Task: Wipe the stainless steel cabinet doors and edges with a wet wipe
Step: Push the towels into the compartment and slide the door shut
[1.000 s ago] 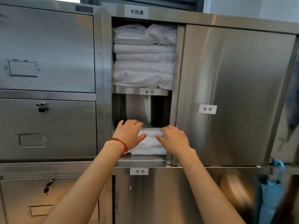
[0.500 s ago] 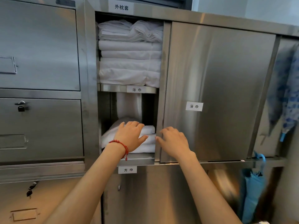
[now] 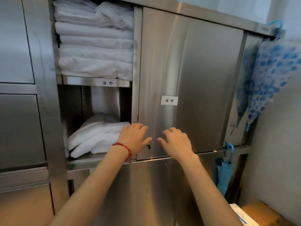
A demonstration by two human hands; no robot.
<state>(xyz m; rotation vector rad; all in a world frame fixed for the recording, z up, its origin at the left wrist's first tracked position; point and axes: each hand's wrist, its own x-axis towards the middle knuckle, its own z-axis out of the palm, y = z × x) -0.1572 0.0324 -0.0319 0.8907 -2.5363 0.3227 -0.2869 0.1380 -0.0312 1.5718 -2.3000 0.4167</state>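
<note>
From the head view, a brushed stainless steel sliding cabinet door with a small white printed label fills the middle, slid to the right so that the left bay of the steel cabinet stands uncovered. The left hand, with a red beaded bracelet at its wrist, lies over the door's lower left edge, fingers spread loosely and lightly bent, thumb pointing right; it grips nothing that can be seen. The right hand rests just beside it on the lower face of the same door, fingers bent with their tips against the metal, also holding nothing visible. No wet wipe shows under either hand. In the open bay, a tall stack of folded white linens sits on the labelled upper steel shelf, and a lower pile of folded white towels lies on the shelf beneath, just left of the left hand. At the right end of the cabinet hangs a blue-spotted folded umbrella, with a plain blue umbrella hanging lower down. Flat steel drawer fronts stand at far left.
</note>
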